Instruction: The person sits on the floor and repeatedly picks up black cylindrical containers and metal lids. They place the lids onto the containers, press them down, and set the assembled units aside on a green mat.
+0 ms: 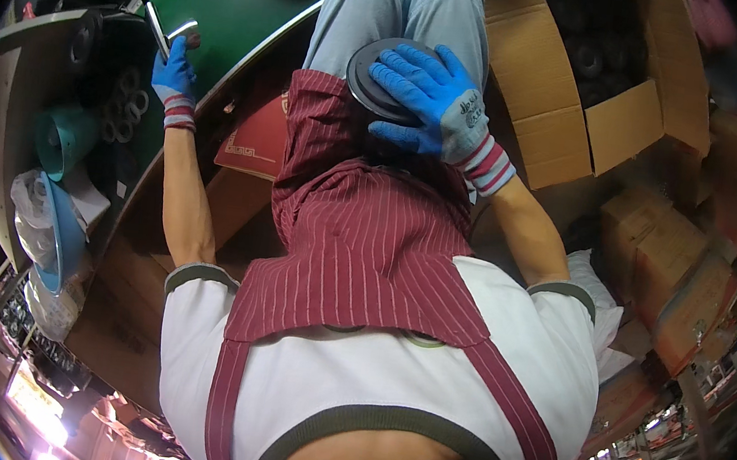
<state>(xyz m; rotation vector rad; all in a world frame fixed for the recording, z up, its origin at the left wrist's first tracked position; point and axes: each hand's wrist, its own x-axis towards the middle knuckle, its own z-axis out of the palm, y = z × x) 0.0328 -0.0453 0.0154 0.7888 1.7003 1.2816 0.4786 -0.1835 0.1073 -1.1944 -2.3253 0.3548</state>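
Observation:
My right hand [431, 102], in a blue-coated glove with a striped cuff, lies over a black round lid-like disc [363, 72] with a stepped rim on my lap. Its fingers stretch across the top and the thumb lies along the near edge, holding the disc. What is beneath the palm is hidden. Off to the left, my left hand [176, 82], gloved alike, is closed around a shiny metal piece [156, 28] with a bent end, above the edge of the green table. Its exact kind cannot be made out.
A green tabletop [240, 1] curves along the far left. Rings [125, 110], a teal container [62, 139] and a blue basin [63, 234] are at left. An open cardboard box [537, 77] with dark round parts stands right of my knees, near stacked cartons [654, 251].

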